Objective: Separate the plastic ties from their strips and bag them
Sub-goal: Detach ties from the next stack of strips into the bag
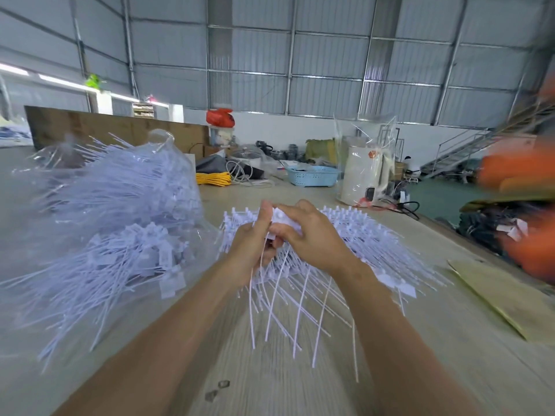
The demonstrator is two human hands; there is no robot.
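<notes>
Both hands (279, 235) pinch thin white plastic ties (279, 295) above the wooden table (420, 340).

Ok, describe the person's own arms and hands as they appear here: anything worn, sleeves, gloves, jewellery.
Both forearms are bare right to the bottom edge of the view, with no sleeves showing. The left hand and the right hand wear no gloves. No watch, bracelet or ring can be seen on wrists or fingers, though the picture is slightly blurred.

Both bare forearms reach forward, converging at centre. Left hand (250, 247) curled, thumb up, gripping thin white ties (280, 295). Right hand (312, 235) knuckles up, fingers pinching the tie heads against the left.
</notes>
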